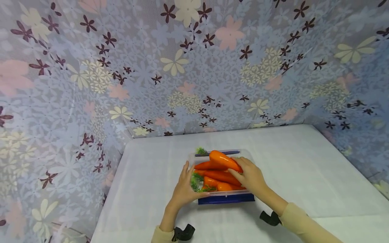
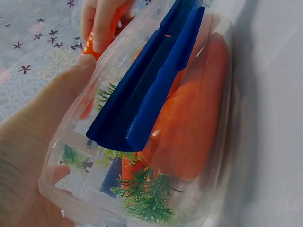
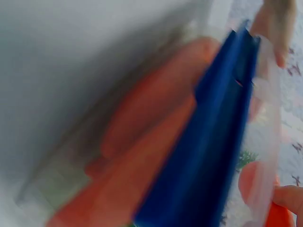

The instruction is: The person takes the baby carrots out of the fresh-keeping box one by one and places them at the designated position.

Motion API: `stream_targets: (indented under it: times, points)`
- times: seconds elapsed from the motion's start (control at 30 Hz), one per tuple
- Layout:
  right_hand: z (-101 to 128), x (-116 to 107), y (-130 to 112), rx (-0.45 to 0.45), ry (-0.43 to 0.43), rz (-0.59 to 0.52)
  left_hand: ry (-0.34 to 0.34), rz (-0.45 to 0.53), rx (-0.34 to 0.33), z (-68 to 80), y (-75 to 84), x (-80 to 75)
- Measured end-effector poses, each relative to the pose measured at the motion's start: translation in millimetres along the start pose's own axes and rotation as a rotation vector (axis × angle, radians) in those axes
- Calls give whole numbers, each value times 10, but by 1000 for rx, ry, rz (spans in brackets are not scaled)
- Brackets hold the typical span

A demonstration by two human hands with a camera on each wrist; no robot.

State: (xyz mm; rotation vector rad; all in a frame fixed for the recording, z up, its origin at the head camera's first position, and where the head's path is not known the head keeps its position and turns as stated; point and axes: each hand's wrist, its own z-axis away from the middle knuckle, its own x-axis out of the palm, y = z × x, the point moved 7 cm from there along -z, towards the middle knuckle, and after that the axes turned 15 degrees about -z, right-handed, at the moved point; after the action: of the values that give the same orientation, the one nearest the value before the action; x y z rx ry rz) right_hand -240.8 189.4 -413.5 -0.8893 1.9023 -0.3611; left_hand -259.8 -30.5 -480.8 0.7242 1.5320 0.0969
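Observation:
A clear plastic container [image 1: 234, 192] with blue clips sits on the table, filled with several orange carrots [image 1: 217, 175] with feathery green tops [image 1: 194, 184]. My left hand [image 1: 182, 190] grips its left side, thumb along the near rim and fingers spread up the side. With my right hand [image 1: 251, 175] I hold one thick carrot [image 1: 222, 159] by its right end, tilted over the others at the container's right side. In the left wrist view the near blue clip [image 2: 156, 80] hangs unlatched, and more carrots [image 2: 189, 123] show through the wall.
The white-covered table [image 1: 152, 162] extends on both sides of the container. A flowered curtain [image 1: 182, 67] surrounds the table at the back and sides. Black wrist mounts [image 1: 184, 233] are strapped at both sleeves.

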Motion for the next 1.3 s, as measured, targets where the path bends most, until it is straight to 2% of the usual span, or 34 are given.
stream_targets:
  times: [0.13,0.43,0.7,1.0,1.3]
  points:
    - [-52,-195,12,7,54,4,-1,3,-2,8,11,8]
    - [-131,-655,139,55,249,1,-12,14,-4,17,30,6]
    - [-108,-883,380,129,337,-2,-6,16,-5,9,40,1]
    - [3,-921,760,240,367,26,-11,24,-7,-5,55,15]
    - [178,-714,1143,381,263,19,-29,41,-37,-10,65,26]
